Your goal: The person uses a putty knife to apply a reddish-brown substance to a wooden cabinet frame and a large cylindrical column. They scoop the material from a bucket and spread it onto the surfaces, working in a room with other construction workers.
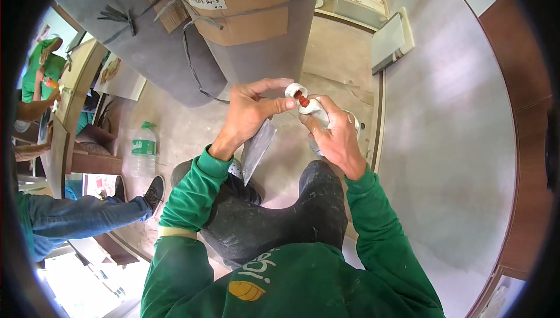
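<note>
My left hand pinches a small white round cap between thumb and fingers, its open end showing a dark reddish inside. A flat grey blade-like piece sticks out below the same palm; its other end is hidden by the hand. My right hand is closed around a white bottle with a red-orange neck. The neck points up and left, very close to the cap; I cannot tell whether they touch. Most of the bottle's body is behind my right fingers.
Large grey forms wrapped in cardboard and black strapping stand ahead. A clear plastic bottle stands on the dusty floor at left, near another person's jeans-clad leg. A broad grey panel fills the right. A white box is far off.
</note>
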The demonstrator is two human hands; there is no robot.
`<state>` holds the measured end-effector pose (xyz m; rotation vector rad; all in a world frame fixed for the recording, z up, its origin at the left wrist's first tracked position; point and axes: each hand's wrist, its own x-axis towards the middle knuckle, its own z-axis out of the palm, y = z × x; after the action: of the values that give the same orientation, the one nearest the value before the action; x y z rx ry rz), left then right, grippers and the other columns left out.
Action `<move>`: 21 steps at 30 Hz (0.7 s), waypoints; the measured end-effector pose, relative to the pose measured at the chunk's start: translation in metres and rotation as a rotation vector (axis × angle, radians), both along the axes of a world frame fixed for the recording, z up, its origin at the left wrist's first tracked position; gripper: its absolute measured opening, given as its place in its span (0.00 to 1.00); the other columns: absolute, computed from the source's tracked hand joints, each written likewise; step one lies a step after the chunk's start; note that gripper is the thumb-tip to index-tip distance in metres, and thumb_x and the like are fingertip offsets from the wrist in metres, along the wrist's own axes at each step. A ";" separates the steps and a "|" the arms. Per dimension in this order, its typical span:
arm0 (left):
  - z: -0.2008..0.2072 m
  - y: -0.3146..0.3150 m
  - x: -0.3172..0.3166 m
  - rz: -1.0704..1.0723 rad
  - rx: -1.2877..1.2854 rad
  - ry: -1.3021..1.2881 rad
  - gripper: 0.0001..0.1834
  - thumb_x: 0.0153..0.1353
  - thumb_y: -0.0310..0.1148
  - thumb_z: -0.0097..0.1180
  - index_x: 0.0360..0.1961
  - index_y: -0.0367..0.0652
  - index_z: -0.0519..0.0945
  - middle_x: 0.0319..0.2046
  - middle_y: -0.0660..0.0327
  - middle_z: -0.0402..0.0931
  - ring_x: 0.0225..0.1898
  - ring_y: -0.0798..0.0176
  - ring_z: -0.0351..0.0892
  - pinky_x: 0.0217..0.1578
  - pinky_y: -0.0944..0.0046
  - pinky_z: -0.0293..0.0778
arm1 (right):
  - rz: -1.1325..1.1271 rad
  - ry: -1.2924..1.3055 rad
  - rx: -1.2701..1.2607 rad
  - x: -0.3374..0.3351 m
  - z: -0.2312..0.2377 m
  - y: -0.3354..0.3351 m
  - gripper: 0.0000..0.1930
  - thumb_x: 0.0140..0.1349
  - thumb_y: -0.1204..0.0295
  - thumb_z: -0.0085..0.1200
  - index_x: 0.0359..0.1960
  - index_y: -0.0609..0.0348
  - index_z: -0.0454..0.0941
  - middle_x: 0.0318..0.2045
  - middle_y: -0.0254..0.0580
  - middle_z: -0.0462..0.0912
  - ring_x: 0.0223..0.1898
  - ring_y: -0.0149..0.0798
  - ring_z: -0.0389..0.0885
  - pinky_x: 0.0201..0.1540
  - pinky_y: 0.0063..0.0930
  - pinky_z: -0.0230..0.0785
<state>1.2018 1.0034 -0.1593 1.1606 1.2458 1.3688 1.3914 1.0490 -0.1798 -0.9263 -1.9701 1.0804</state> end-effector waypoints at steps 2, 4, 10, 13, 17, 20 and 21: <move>-0.003 0.002 -0.004 -0.018 0.006 -0.014 0.15 0.56 0.27 0.65 0.45 0.36 0.83 0.39 0.63 0.81 0.31 0.75 0.75 0.31 0.74 0.71 | 0.001 -0.019 -0.008 -0.002 0.002 0.002 0.11 0.57 0.71 0.58 0.41 0.59 0.75 0.28 0.52 0.82 0.31 0.56 0.82 0.33 0.39 0.72; -0.009 0.005 -0.011 -0.034 -0.010 0.014 0.14 0.58 0.26 0.63 0.46 0.38 0.83 0.39 0.67 0.80 0.27 0.79 0.71 0.25 0.75 0.67 | -0.002 -0.056 0.007 -0.003 0.000 0.004 0.12 0.57 0.71 0.58 0.41 0.59 0.75 0.28 0.52 0.82 0.31 0.56 0.81 0.32 0.39 0.71; -0.016 0.014 -0.011 -0.047 0.068 0.117 0.16 0.59 0.23 0.60 0.49 0.40 0.81 0.40 0.66 0.78 0.18 0.80 0.62 0.15 0.76 0.56 | -0.001 -0.095 0.018 -0.004 -0.004 0.011 0.12 0.56 0.71 0.58 0.41 0.60 0.75 0.28 0.54 0.82 0.30 0.58 0.81 0.32 0.41 0.71; -0.015 0.015 -0.015 -0.116 0.027 0.123 0.19 0.58 0.23 0.60 0.52 0.40 0.80 0.41 0.68 0.76 0.19 0.81 0.62 0.17 0.77 0.56 | 0.011 -0.091 0.030 -0.003 -0.008 0.014 0.12 0.56 0.71 0.58 0.41 0.60 0.75 0.27 0.55 0.82 0.30 0.58 0.81 0.31 0.41 0.70; -0.018 0.016 -0.020 -0.191 0.056 0.127 0.19 0.57 0.23 0.61 0.51 0.39 0.79 0.39 0.70 0.72 0.20 0.81 0.58 0.20 0.76 0.54 | 0.039 -0.100 0.009 -0.004 -0.008 0.012 0.12 0.57 0.71 0.57 0.42 0.60 0.75 0.26 0.55 0.81 0.28 0.58 0.80 0.30 0.42 0.70; -0.017 0.016 -0.023 -0.215 0.018 0.110 0.19 0.57 0.23 0.61 0.51 0.38 0.79 0.40 0.70 0.71 0.19 0.81 0.57 0.20 0.76 0.53 | 0.047 -0.105 -0.012 -0.006 -0.003 0.010 0.13 0.57 0.71 0.56 0.43 0.60 0.74 0.25 0.55 0.81 0.27 0.58 0.80 0.30 0.41 0.69; -0.018 0.017 -0.022 -0.222 0.013 0.092 0.18 0.57 0.23 0.61 0.51 0.38 0.79 0.41 0.70 0.72 0.19 0.81 0.57 0.20 0.76 0.53 | 0.046 -0.085 -0.007 -0.005 -0.005 0.010 0.13 0.57 0.71 0.56 0.43 0.60 0.74 0.26 0.55 0.81 0.27 0.58 0.80 0.30 0.41 0.69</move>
<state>1.1795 1.0204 -0.1768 1.3417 1.1350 1.1715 1.3860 1.0589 -0.1851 -0.9487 -2.0672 1.0902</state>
